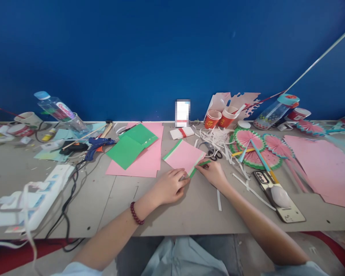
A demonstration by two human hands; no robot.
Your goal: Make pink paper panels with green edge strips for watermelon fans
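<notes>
A square of pink paper [184, 155] with green strips along two opposite edges lies on the table in front of me. My left hand [172, 186] is at its lower corner, fingers bent and pressed together on the paper. At the right edge, my right hand [211, 172] pinches a narrow green paper strip [204, 163], one end of which sticks out past my fingers. The fingertips hide part of the strip and edge. Scissors [215, 154] with dark handles lie just beyond my right hand, partly under white paper strips [218, 138].
Left of the paper are green sheets [125, 152] on pink sheets [151, 165], a blue glue gun [96, 147] and a power strip [50, 191]. Rightward are watermelon-patterned paper fans [248, 140], a phone [290, 211], red paper cups [212, 119] and a bottle [273, 115].
</notes>
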